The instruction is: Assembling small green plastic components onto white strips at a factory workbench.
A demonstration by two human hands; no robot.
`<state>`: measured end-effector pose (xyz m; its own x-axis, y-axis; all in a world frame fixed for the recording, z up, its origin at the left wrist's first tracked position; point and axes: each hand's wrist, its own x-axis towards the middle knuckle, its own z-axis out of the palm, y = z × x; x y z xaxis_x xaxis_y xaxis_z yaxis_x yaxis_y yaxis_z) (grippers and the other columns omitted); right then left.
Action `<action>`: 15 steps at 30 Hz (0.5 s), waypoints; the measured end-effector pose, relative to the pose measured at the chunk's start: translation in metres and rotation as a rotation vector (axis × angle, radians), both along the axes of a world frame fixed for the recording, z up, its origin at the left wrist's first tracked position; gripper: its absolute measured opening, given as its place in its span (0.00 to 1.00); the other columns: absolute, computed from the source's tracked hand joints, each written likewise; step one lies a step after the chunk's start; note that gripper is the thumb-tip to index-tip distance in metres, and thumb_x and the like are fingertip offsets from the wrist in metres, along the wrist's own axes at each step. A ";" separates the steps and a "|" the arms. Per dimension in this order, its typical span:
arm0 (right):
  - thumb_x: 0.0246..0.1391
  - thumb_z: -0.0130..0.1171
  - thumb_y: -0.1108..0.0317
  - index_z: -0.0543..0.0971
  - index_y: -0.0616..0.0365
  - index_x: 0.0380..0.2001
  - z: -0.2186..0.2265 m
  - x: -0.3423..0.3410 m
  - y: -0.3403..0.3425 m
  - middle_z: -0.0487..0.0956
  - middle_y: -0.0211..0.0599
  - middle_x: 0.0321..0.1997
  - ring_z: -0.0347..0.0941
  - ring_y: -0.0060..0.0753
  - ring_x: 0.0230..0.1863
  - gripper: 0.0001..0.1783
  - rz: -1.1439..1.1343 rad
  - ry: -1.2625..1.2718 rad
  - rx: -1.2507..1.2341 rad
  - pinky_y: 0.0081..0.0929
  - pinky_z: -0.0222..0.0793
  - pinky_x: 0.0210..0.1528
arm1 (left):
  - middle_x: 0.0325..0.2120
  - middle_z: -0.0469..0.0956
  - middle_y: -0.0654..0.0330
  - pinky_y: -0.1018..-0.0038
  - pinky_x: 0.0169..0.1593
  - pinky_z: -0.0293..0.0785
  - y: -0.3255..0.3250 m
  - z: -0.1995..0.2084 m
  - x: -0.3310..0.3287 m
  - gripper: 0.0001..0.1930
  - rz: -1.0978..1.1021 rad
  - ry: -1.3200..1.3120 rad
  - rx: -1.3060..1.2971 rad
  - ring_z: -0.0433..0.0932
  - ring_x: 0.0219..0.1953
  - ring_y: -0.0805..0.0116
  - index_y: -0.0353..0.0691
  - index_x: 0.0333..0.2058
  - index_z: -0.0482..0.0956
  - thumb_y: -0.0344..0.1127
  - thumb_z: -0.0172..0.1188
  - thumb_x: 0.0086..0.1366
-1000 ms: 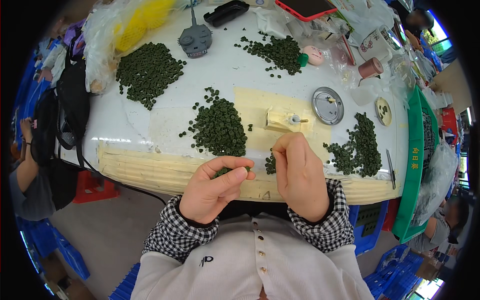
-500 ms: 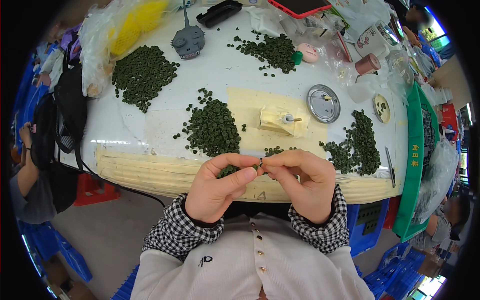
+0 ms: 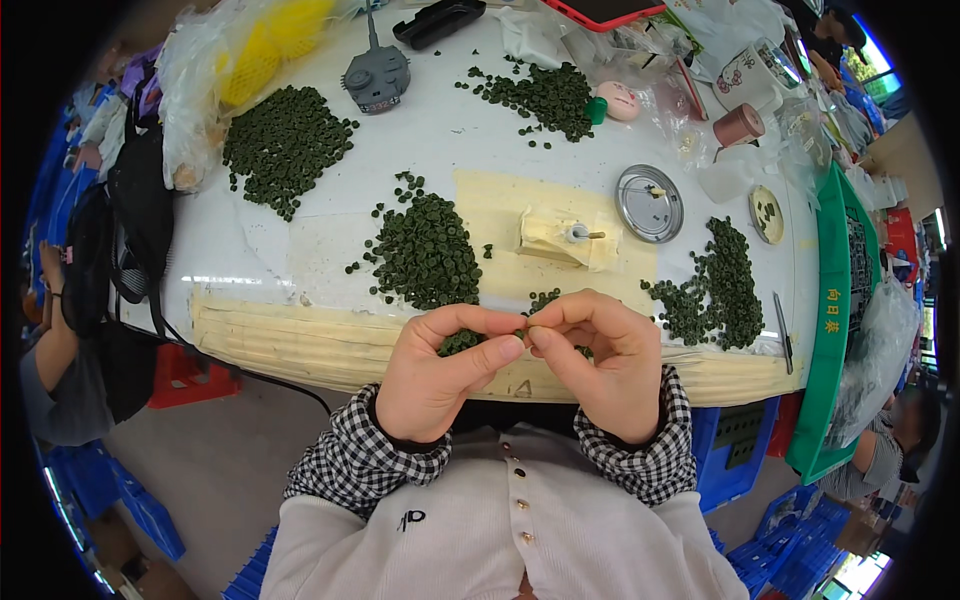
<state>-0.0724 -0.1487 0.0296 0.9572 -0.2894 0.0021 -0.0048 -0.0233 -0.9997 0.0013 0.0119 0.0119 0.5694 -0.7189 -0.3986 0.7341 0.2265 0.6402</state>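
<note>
My left hand (image 3: 430, 370) and my right hand (image 3: 612, 365) meet fingertip to fingertip above the table's front edge. Both are closed in a pinch around a small dark green wheel (image 3: 519, 334), mostly hidden by the fingertips. More small green wheels (image 3: 460, 342) show in the gap between my left thumb and forefinger. Just beyond my left hand lies a large heap of the same wheels (image 3: 425, 250). A smaller heap of wheels (image 3: 728, 285) is to the right of my right hand. Straight ahead stands a tape-wrapped block (image 3: 555, 240) with a small metal pin on top.
Farther heaps of wheels lie at the left (image 3: 287, 150) and back (image 3: 545, 100). A grey model tank turret (image 3: 377, 80) stands at the back. To the right are a round metal lid (image 3: 649, 204), tweezers (image 3: 782, 330), a pink spool (image 3: 738, 126) and a green tray (image 3: 828, 330).
My right hand has shifted slightly left and up, and its fingertips are pressed closer to the left ones. The dark piece at the right fingertips is now hidden.
</note>
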 end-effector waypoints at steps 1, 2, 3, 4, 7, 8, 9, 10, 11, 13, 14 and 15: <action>0.48 0.58 0.80 0.77 0.68 0.32 0.000 0.000 0.001 0.79 0.38 0.32 0.78 0.25 0.34 0.06 -0.001 -0.004 -0.022 0.19 0.75 0.36 | 0.33 0.77 0.57 0.85 0.24 0.58 0.000 0.000 0.000 0.08 0.009 0.001 0.004 0.62 0.22 0.83 0.37 0.38 0.76 0.21 0.58 0.59; 0.48 0.58 0.80 0.77 0.68 0.32 0.000 0.001 0.001 0.79 0.38 0.32 0.78 0.25 0.33 0.06 -0.001 -0.009 -0.045 0.19 0.75 0.36 | 0.33 0.77 0.58 0.85 0.24 0.58 0.000 -0.001 -0.001 0.08 0.018 0.002 0.007 0.62 0.22 0.83 0.37 0.38 0.76 0.21 0.58 0.59; 0.48 0.58 0.80 0.77 0.67 0.32 0.001 0.001 0.002 0.79 0.38 0.31 0.78 0.25 0.33 0.06 -0.016 -0.011 -0.060 0.19 0.75 0.35 | 0.32 0.77 0.58 0.85 0.24 0.58 0.000 0.000 -0.001 0.08 0.025 0.003 0.009 0.62 0.22 0.83 0.37 0.38 0.76 0.21 0.58 0.58; 0.47 0.59 0.80 0.77 0.67 0.31 0.002 0.000 0.003 0.79 0.38 0.31 0.78 0.25 0.33 0.06 -0.031 -0.013 -0.075 0.19 0.75 0.35 | 0.32 0.77 0.59 0.85 0.24 0.58 -0.001 0.000 -0.001 0.08 0.032 0.001 0.002 0.62 0.22 0.83 0.37 0.38 0.76 0.21 0.58 0.58; 0.46 0.60 0.81 0.78 0.67 0.31 0.001 0.000 0.006 0.79 0.39 0.30 0.78 0.26 0.31 0.06 -0.063 -0.046 -0.151 0.19 0.75 0.34 | 0.30 0.77 0.62 0.86 0.23 0.57 -0.002 -0.001 -0.003 0.08 0.062 -0.015 -0.013 0.63 0.22 0.84 0.36 0.37 0.77 0.22 0.58 0.58; 0.45 0.60 0.81 0.78 0.67 0.31 0.000 0.000 0.007 0.79 0.39 0.30 0.78 0.26 0.30 0.07 -0.072 -0.062 -0.181 0.19 0.75 0.34 | 0.30 0.77 0.63 0.87 0.23 0.58 -0.002 -0.002 -0.004 0.07 0.074 -0.026 -0.018 0.64 0.22 0.85 0.36 0.37 0.78 0.22 0.59 0.58; 0.45 0.60 0.81 0.78 0.67 0.31 0.002 0.001 0.008 0.78 0.39 0.30 0.78 0.26 0.30 0.07 -0.085 -0.081 -0.232 0.19 0.75 0.33 | 0.29 0.77 0.63 0.88 0.23 0.58 -0.003 -0.003 -0.004 0.07 0.084 -0.036 -0.025 0.65 0.22 0.86 0.36 0.36 0.79 0.23 0.59 0.58; 0.44 0.61 0.81 0.78 0.67 0.30 0.004 0.001 0.010 0.78 0.39 0.29 0.78 0.26 0.29 0.07 -0.098 -0.101 -0.283 0.19 0.75 0.33 | 0.29 0.77 0.64 0.88 0.23 0.58 -0.004 -0.002 -0.004 0.07 0.091 -0.034 -0.022 0.65 0.22 0.86 0.36 0.36 0.79 0.23 0.59 0.59; 0.44 0.61 0.81 0.78 0.67 0.30 0.006 0.001 0.010 0.78 0.39 0.29 0.77 0.26 0.29 0.07 -0.111 -0.120 -0.334 0.19 0.75 0.33 | 0.29 0.77 0.64 0.88 0.23 0.58 -0.005 0.000 -0.004 0.07 0.098 -0.033 -0.018 0.65 0.22 0.86 0.36 0.36 0.79 0.23 0.59 0.59; 0.44 0.61 0.82 0.78 0.67 0.29 0.008 0.001 0.011 0.78 0.40 0.28 0.77 0.27 0.29 0.06 -0.112 -0.112 -0.400 0.19 0.75 0.32 | 0.29 0.77 0.63 0.86 0.23 0.58 -0.005 0.000 -0.004 0.07 0.096 -0.030 -0.006 0.64 0.22 0.85 0.36 0.37 0.78 0.22 0.59 0.59; 0.43 0.61 0.82 0.78 0.67 0.29 0.008 0.001 0.011 0.78 0.40 0.28 0.77 0.28 0.29 0.06 -0.112 -0.107 -0.433 0.20 0.74 0.32 | 0.30 0.77 0.63 0.85 0.23 0.57 -0.004 -0.001 -0.004 0.08 0.087 -0.029 0.002 0.63 0.22 0.84 0.36 0.37 0.78 0.22 0.58 0.59; 0.43 0.61 0.82 0.78 0.66 0.28 0.008 0.001 0.011 0.78 0.40 0.28 0.77 0.29 0.29 0.06 -0.117 -0.101 -0.380 0.20 0.74 0.31 | 0.30 0.76 0.62 0.84 0.23 0.57 -0.003 -0.002 -0.004 0.08 0.079 -0.027 0.011 0.62 0.22 0.83 0.36 0.37 0.77 0.21 0.58 0.59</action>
